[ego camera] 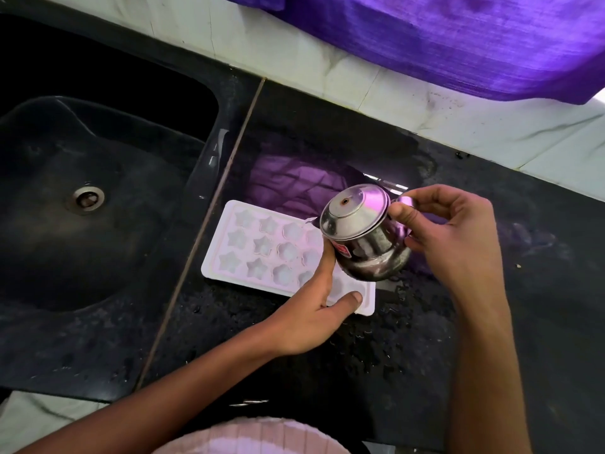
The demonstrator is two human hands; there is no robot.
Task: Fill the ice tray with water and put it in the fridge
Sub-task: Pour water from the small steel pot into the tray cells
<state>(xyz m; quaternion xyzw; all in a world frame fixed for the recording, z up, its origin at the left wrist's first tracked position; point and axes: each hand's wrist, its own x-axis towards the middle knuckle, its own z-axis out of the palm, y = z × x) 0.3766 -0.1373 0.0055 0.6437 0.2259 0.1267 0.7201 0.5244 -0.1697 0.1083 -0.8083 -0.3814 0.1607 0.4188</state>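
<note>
Left hand (319,309) is resting on the near end of the white ice tray (262,247), thumb pressing its rim, fingers passing under the pot, probably steadying the tray for pouring. Right hand (448,244) is pinching the handle of a lidded steel kettle (360,237), tilting it spout-first over the star-shaped cells (water level hard to judge). Tray is lying on the wet black counter (376,355) beside the sink (98,191); no fridge in view.

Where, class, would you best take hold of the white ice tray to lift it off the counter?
Grip the ice tray by its flat short-end rims, one from each end. It lies flat on the counter with open moulds, so a level two-ended hold should avoid spilling.
</note>
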